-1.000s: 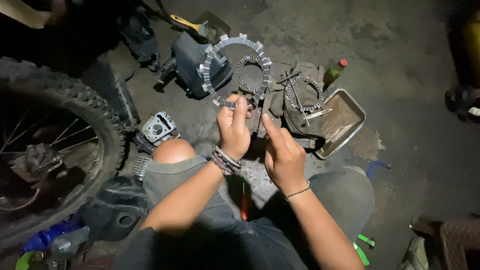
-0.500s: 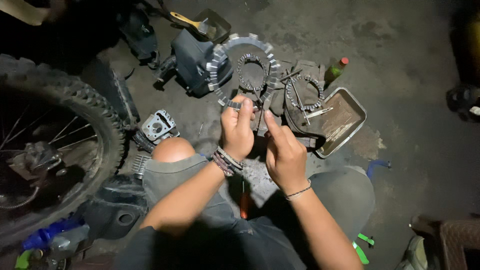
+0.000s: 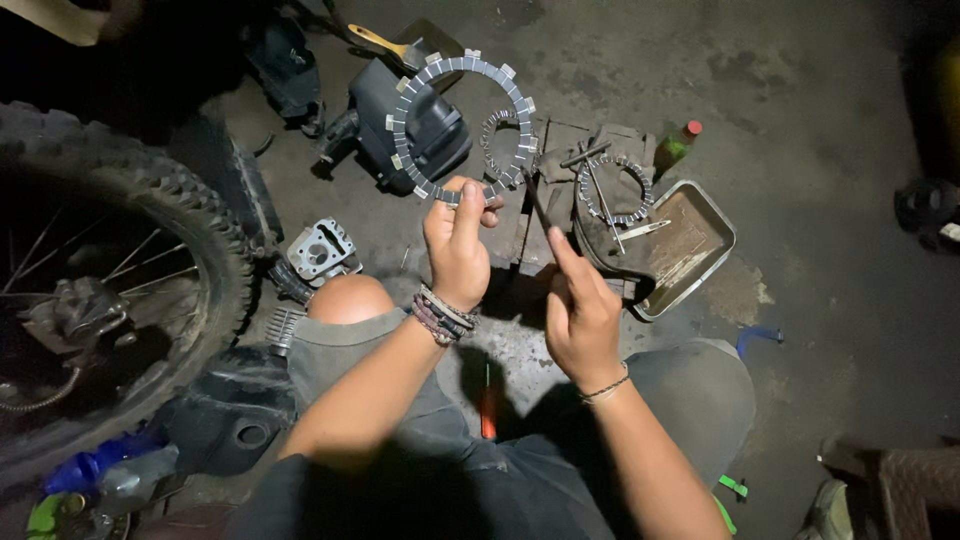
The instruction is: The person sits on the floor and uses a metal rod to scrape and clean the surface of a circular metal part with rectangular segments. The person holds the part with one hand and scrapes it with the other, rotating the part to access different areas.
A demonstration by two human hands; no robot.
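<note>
My left hand [image 3: 457, 245] pinches the lower edge of a toothed grey friction ring [image 3: 515, 95] and holds it upright in front of me. My right hand [image 3: 580, 305] grips a thin dark tool [image 3: 538, 207] whose tip points up at the ring's lower right edge. Behind the big ring a smaller toothed ring [image 3: 497, 130] lies on the floor. A further toothed ring [image 3: 612, 190] rests on a dark rag next to the metal tray.
A metal tray [image 3: 700, 240] sits to the right on the concrete floor, a green bottle with a red cap [image 3: 678, 145] behind it. A knobby motorcycle tyre [image 3: 150, 215] fills the left. An engine cylinder [image 3: 320, 250], a black box [image 3: 415, 130] and a brush [image 3: 380, 42] lie nearby.
My left hand has lifted the big ring higher and closer to the camera. The right hand has turned so the tool points up at the ring.
</note>
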